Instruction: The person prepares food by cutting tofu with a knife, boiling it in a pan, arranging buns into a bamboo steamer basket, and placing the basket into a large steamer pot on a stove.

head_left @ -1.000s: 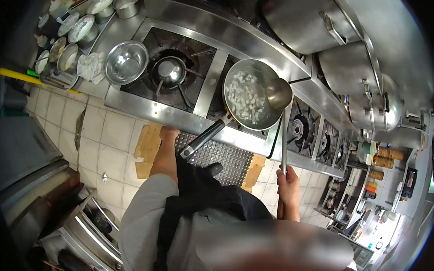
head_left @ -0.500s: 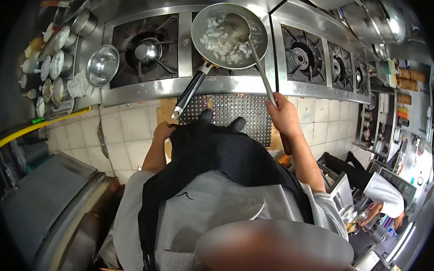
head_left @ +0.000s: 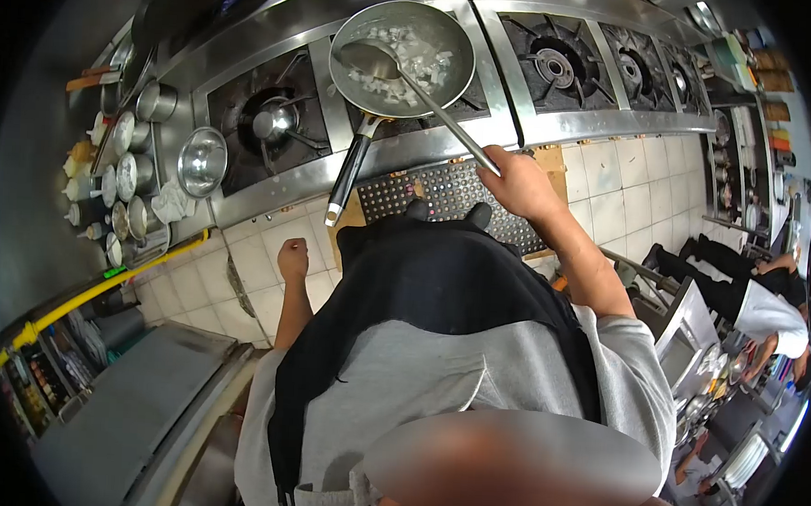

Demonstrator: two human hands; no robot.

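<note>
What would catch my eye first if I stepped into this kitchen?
Probably the pan at the top middle, on the stove, with white pieces in it. A ladle dips into it, its handle held in the person's right grip. After that, perhaps the bright yellow bar slanting across the left side, below a shiny bowl.

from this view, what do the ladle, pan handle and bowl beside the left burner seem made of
Ladle: probably steel, brushed or worn, from its dull grey sheen. Pan handle: perhaps hard plastic, black and smooth with soft highlights. Bowl: likely stainless steel, polished, given its bright, mirror-like reflections.
</note>
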